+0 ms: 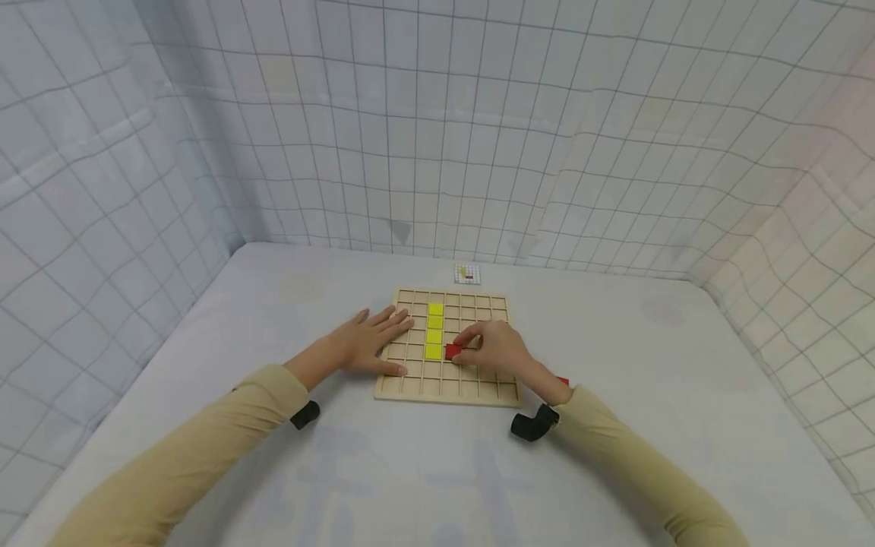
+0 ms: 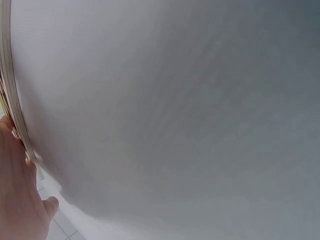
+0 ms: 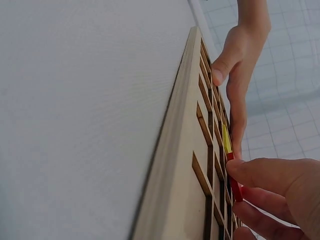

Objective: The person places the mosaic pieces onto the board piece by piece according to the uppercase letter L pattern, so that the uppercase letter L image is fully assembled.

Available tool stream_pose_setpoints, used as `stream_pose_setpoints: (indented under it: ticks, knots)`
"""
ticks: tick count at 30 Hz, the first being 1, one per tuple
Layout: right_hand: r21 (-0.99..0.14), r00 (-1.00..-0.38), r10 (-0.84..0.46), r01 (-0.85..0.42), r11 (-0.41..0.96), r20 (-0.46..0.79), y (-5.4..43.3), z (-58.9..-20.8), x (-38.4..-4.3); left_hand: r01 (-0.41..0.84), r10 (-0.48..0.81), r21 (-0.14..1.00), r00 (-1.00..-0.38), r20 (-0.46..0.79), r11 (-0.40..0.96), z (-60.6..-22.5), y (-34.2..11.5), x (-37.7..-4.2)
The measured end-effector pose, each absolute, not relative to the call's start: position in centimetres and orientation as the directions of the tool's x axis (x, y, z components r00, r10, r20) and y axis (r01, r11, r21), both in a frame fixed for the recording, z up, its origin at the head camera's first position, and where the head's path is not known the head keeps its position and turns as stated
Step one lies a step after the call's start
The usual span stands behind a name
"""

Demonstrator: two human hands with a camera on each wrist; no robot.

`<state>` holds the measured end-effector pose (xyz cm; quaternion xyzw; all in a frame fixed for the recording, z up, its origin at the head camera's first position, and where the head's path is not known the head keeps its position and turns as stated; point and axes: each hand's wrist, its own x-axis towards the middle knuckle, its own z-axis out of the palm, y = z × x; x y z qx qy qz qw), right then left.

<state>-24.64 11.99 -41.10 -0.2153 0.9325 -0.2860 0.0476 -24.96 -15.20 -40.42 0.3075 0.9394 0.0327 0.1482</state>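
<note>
A wooden grid board [image 1: 410, 387] lies on the white-covered table, with a column of yellow square tiles [image 1: 434, 322] set in its cells. My left hand [image 1: 365, 343] rests with fingers spread on the board's left side. Just right of the lowest yellow tile, my right hand [image 1: 495, 349] pinches a red square tile [image 1: 453, 351] between thumb and fingers. In the right wrist view the red tile [image 3: 234, 181] stands tilted at the board's surface, beside a yellow tile [image 3: 227, 140]. The left wrist view catches the left hand [image 2: 20, 190] at the board's edge [image 2: 14, 80].
Behind the board lies a small card [image 1: 468, 274] printed with a grid and coloured squares. Part of another red piece [image 1: 563, 381] shows past the right wrist. Black wrist mounts [image 1: 535, 423] sit under both forearms. Grid-patterned cloth walls [image 1: 437, 137] surround the table.
</note>
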Motion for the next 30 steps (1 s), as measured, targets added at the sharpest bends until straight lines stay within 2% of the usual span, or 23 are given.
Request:
stream_pose_setpoints:
  ticks: [7, 20, 30]
  knots:
    - [-0.547, -0.901, -0.43, -0.389, 0.742, 0.058, 11.87, -41.38, -24.44, 0.571, 0.589, 0.145, -0.77, -0.247, 0.808, -40.57, -15.0, -24.96]
    - [-0.525, -0.901, -0.433, -0.379, 0.762, 0.022, 11.81, -41.37, -24.38, 0.571, 0.588, 0.141, -0.77, -0.248, 0.808, -40.85, -15.01, -24.86]
    - [-0.527, -0.87, -0.486, -0.453, 0.719, 0.086, 12.21, -41.18, -24.57, 0.568, 0.581, 0.131, -0.775, -0.247, 0.813, -40.73, -15.24, -24.97]
